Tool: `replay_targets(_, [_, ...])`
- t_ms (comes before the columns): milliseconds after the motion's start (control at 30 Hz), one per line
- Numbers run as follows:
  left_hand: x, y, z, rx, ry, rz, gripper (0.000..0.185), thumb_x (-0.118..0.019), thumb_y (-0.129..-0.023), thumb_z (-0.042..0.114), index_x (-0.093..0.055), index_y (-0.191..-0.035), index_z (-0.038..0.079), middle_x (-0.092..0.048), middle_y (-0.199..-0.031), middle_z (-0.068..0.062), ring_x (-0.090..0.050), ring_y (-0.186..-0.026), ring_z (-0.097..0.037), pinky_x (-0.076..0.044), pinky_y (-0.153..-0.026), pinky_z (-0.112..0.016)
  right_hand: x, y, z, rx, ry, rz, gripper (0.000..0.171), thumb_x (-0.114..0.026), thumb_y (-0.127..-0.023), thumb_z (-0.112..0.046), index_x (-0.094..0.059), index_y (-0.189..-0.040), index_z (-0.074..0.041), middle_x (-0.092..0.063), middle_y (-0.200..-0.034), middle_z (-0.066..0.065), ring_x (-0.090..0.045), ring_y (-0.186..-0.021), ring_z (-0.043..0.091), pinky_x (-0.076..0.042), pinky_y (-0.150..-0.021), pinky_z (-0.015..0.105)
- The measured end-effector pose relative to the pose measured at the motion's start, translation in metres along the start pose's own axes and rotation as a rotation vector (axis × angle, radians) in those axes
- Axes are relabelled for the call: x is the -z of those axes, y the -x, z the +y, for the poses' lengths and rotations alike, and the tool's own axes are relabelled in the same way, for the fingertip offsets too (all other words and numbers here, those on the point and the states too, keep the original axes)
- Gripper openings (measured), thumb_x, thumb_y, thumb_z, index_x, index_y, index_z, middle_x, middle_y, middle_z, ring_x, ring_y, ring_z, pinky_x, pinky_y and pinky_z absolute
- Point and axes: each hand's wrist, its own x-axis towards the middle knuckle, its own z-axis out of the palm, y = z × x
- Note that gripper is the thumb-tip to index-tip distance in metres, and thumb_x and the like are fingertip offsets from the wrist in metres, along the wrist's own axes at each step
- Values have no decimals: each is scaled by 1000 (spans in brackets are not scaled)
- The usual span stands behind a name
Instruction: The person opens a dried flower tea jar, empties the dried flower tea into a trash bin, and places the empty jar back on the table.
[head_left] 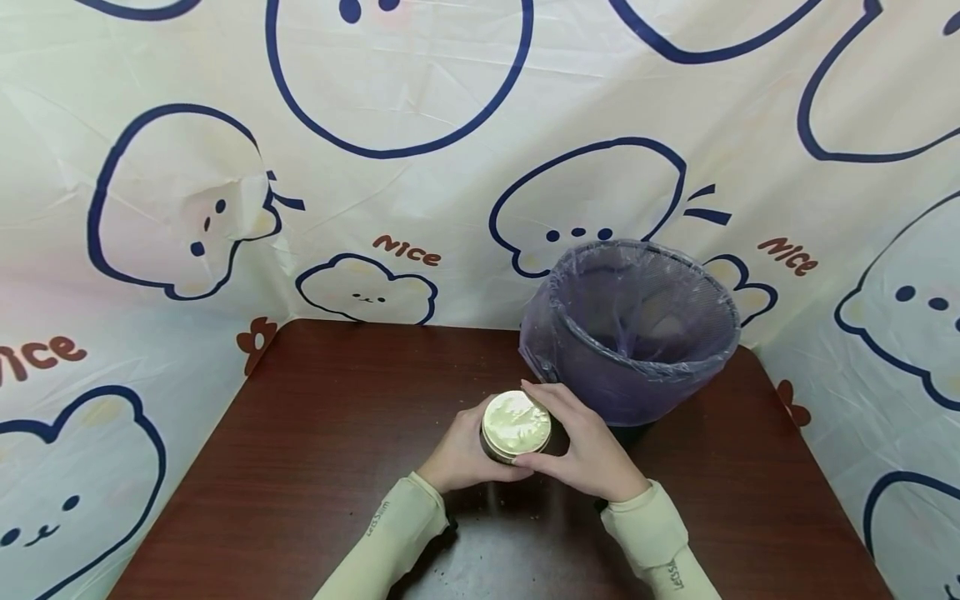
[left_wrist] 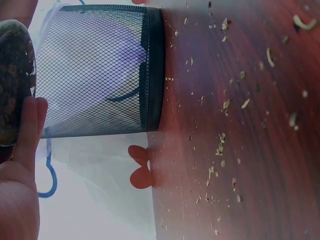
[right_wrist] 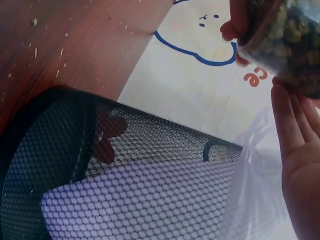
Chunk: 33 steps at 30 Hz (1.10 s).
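Observation:
A clear jar (right_wrist: 290, 47) of small brownish-green dried pieces is held up over the table, its shiny gold lid (head_left: 517, 423) facing the head camera. My left hand (head_left: 467, 450) grips the jar's body from the left, with fingertips along its lower edge in the left wrist view. From the right, my right hand (head_left: 581, 433) curves round the rim, thumb at the near side and fingers at the far side of the lid. In the right wrist view, fingers of both hands show against the glass.
Just behind the right hand stands a dark mesh wastebasket (left_wrist: 100, 65) lined with a translucent purple bag (head_left: 577, 367). Small dry crumbs (left_wrist: 220, 145) lie scattered over the brown table (head_left: 337, 433). A cartoon-printed sheet (head_left: 420, 200) encloses the table's back and sides.

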Motion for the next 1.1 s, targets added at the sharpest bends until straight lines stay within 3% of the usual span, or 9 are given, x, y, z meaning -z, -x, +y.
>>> replay_targets(367, [1, -1, -1, 21, -6, -1, 91, -101, -62, 28, -57, -141, 22, -69, -128, 9, -65, -118, -9, -53, -104, -33, 8, 4, 6, -23, 19, -13, 89, -89, -81, -39, -45, -157, -22, -61, -141, -1, -59, -131, 20, -53, -104, 49])
replay_targets(567, [0, -3, 0, -17, -30, -4, 90, -101, -62, 27, -57, -140, 18, -70, -128, 5, -66, -118, -10, -54, -104, -33, 8, 3, 5, 22, 20, -3, 92, -89, -81, -38, -43, -158, -22, -59, -142, 0, -58, -132, 20, -53, -103, 49])
replay_targets(833, [-1, -3, 0, -20, 1, -15, 86, -98, -64, 24, -58, -140, 19, -71, -127, 3, -67, -115, -11, -54, -102, -32, -2, -6, -3, 33, -25, -9, 100, -91, -78, -41, -39, -161, -22, -49, -154, 0, -50, -141, 20, -48, -111, 47])
replay_targets(1100, [-2, 0, -2, -18, 2, -37, 89, -97, -68, 25, -54, -145, 16, -69, -131, 1, -65, -117, -12, -54, -102, -33, -12, -9, -8, 47, -15, -27, 103, -88, -79, -50, -34, -163, -23, -50, -152, 3, -51, -139, 21, -51, -107, 48])
